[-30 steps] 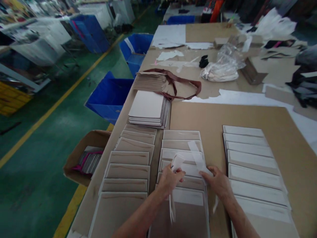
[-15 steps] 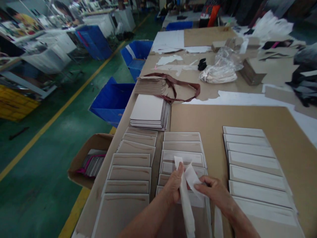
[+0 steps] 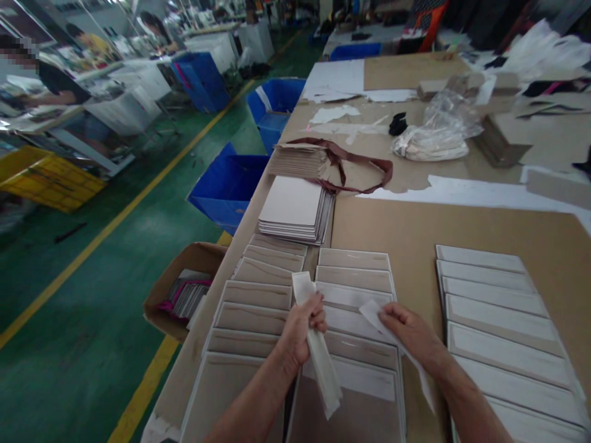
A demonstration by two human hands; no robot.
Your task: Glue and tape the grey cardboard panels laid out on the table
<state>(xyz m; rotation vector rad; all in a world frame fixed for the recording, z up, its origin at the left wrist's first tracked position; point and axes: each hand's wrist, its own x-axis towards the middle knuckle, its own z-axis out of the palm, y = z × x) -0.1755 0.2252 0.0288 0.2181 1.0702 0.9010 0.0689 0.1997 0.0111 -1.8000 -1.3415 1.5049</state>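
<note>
My left hand (image 3: 299, 332) is closed round a bundle of white paper strips (image 3: 321, 360) that hangs down below the fist and sticks up above it. My right hand (image 3: 410, 332) pinches one single white strip (image 3: 375, 311) at its upper end; the rest of it trails down under my wrist. Both hands hover over the middle column of overlapping grey cards with white borders (image 3: 357, 289). A similar column (image 3: 256, 301) lies to the left, and a column of whiter cards (image 3: 498, 301) to the right, all on a brown board (image 3: 415, 227).
Beyond the columns sit a stack of white cards (image 3: 295, 209) and a brown stack with a dark ribbon (image 3: 351, 163). A plastic bag (image 3: 434, 138) lies further back. Blue bins (image 3: 228, 184) and an open carton (image 3: 184, 292) stand on the green floor at left. People work at distant tables.
My hands have drawn apart: the left has shifted left with the bundle, the right has pulled one strip away to the right. The view has swung slightly leftward.
</note>
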